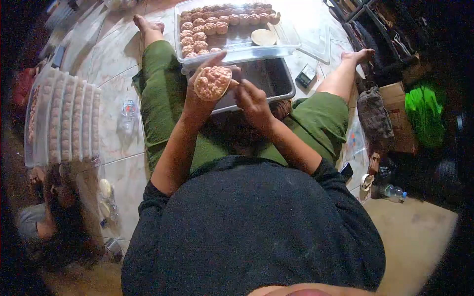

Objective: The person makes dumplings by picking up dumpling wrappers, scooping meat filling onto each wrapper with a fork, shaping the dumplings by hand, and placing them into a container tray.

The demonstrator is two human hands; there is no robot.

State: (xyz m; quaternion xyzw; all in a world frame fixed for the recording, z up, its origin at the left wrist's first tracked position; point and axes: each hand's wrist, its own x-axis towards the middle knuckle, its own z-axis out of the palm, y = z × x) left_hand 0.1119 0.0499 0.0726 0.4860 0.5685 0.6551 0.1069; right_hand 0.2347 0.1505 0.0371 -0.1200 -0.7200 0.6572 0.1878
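Note:
My left hand holds a round dumpling wrapper spread with lumpy pink meat filling. Just to its right is my right hand, fingers pinched together near the wrapper's edge; what they grip is too small to make out. Beyond both hands stands a clear plastic tray with rows of filled dumplings along its back and left side. A pale stack of round wrappers lies in that tray. Below it, a dark-bottomed tub sits between my legs, partly hidden by my hands.
Stacked clear trays of dumplings stand at the left. A person's grey sleeve shows at lower left. A small digital scale is right of the tub. A plastic bottle, cardboard box and green bag lie at right.

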